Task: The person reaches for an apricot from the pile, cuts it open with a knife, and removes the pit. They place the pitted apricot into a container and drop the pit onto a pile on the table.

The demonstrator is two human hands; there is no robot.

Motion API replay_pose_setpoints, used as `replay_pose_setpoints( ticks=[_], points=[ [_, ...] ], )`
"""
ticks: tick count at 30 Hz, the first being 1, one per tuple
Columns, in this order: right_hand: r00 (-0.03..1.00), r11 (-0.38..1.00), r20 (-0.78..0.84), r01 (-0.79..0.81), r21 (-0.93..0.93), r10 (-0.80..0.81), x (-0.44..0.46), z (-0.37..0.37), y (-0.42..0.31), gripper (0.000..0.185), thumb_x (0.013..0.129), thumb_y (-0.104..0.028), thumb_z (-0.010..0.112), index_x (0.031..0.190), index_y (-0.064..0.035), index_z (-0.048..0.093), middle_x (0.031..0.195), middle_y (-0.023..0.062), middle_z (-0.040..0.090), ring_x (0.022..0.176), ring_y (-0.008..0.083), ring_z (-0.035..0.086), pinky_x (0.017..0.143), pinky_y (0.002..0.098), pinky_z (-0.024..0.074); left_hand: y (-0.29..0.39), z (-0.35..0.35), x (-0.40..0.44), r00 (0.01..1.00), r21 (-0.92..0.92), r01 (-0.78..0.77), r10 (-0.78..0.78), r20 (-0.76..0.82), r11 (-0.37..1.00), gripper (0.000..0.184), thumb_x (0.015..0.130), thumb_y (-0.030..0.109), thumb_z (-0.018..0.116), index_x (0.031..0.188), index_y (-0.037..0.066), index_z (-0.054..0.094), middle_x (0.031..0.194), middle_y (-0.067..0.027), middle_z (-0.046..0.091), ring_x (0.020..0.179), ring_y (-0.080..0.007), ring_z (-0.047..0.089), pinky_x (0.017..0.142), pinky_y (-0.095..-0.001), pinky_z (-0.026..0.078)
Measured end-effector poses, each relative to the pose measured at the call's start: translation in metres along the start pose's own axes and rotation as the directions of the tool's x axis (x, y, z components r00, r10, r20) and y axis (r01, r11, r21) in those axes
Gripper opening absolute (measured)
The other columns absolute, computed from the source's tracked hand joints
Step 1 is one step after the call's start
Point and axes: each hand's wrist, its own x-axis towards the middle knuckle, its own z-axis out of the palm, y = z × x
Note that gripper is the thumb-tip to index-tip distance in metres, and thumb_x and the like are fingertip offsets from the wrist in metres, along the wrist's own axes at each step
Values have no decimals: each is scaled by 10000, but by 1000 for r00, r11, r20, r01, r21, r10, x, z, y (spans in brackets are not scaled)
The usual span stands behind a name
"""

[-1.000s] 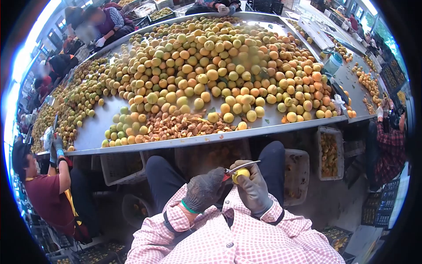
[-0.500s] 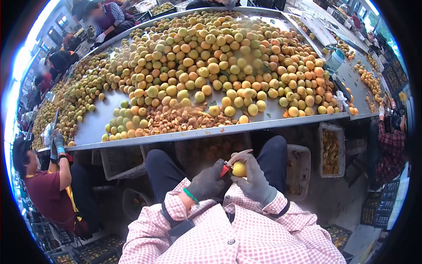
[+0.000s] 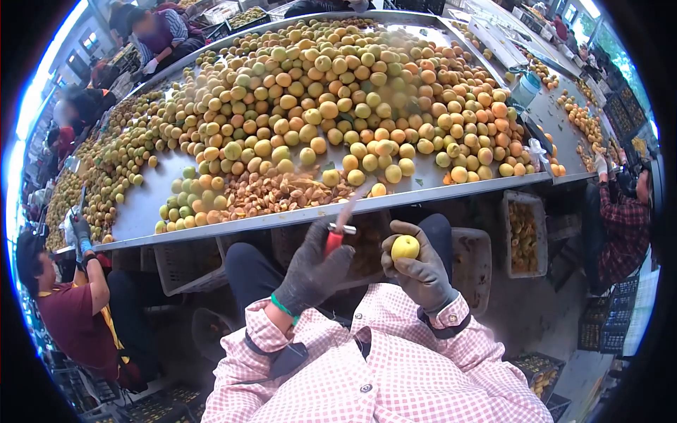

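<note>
My left hand, in a dark glove with a green band at the wrist, is closed around the red handle of a knife. The knife's blade points up toward the table edge and is blurred. In my right hand, also gloved, a yellow apricot is held between thumb and fingers. A gap separates the knife from the fruit. Both hands are above my lap, just short of the metal table. Behind them, a heap of brown apricot pits lies near the table's front edge.
Many loose apricots cover the table. Crates stand underneath, including a pale one and one holding fruit pieces. A co-worker sits at the left, another at the right. A bottle stands at the table's right.
The knife has come away from the apricot and swung upward. My hands have moved apart and up toward the table, the apricot turning into fuller view.
</note>
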Motion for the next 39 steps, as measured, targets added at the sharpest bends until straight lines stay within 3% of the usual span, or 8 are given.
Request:
replay_pose_setpoints(
  ticks=[2, 4, 7, 13, 26, 29, 34, 39],
  points=[
    [994, 985, 76, 94, -141, -84, 3, 6, -2, 609, 739, 80, 674, 1271, -74, 422, 1109, 72, 561, 946, 158, 569, 856, 287, 475, 10, 0, -8, 978, 637, -140, 7, 207, 758, 240, 845, 144, 653, 1024, 14, 560, 896, -115, 616, 697, -227, 614, 625, -297, 477],
    [983, 943, 104, 174, -285, -150, 6, 10, -2, 608, 695, 119, 699, 1217, -61, 445, 1072, 72, 575, 952, 146, 567, 880, 275, 468, 4, -1, -18, 989, 605, -14, -79, 127, 796, 263, 833, 199, 678, 1005, 19, 593, 903, -169, 618, 764, -310, 624, 661, -326, 490],
    [969, 913, 137, 239, -332, -204, 6, 20, 0, 578, 675, 106, 728, 1161, -57, 462, 1074, 76, 565, 962, 143, 565, 886, 269, 468, -1, 0, -27, 960, 576, -261, 148, 237, 774, 311, 835, 224, 684, 1078, 51, 596, 896, -159, 638, 775, -344, 644, 646, -371, 507],
    [971, 962, 162, 205, -179, -177, 0, 35, 9, 493, 698, 18, 762, 1100, -76, 493, 1070, 96, 562, 1019, 208, 586, 969, 376, 450, -2, -1, -39, 951, 689, -303, 159, 267, 659, 348, 817, 235, 695, 1129, 115, 600, 906, -163, 651, 775, -356, 643, 629, -371, 512],
    [972, 979, 151, 192, -68, -180, 7, 47, 20, 499, 693, 166, 655, 1091, -77, 478, 1070, 79, 561, 1068, 191, 574, 971, 336, 455, -18, -11, -45, 939, 818, -336, 229, 256, 466, 307, 774, 184, 697, 1058, 116, 603, 792, -151, 638, 695, -357, 632, 567, -416, 492],
    [979, 976, 113, 183, -122, -170, 3, 49, 21, 452, 743, 53, 714, 1098, -88, 473, 1055, 79, 543, 966, 184, 569, 1032, 440, 390, -18, -11, -44, 949, 855, -311, 180, 257, 415, 323, 753, 129, 682, 1062, 102, 593, 768, -155, 630, 681, -359, 628, 566, -424, 486],
    [965, 958, 84, 258, -129, -249, 4, 50, 33, 489, 731, 147, 654, 1107, -90, 451, 1063, 70, 557, 1058, 180, 570, 973, 321, 450, -22, -5, -33, 945, 852, -315, 218, 242, 419, 274, 775, 137, 640, 1040, 93, 584, 759, -161, 635, 681, -358, 632, 569, -432, 489],
    [991, 962, -43, 110, -249, -124, 17, 59, 20, 494, 793, 46, 664, 1209, -77, 429, 1197, 102, 557, 1023, 171, 581, 871, 282, 507, -35, -3, -16, 983, 925, -174, 116, 143, 338, 226, 807, 183, 597, 1015, 95, 584, 742, -162, 644, 675, -358, 638, 556, -446, 491]
  ],
)
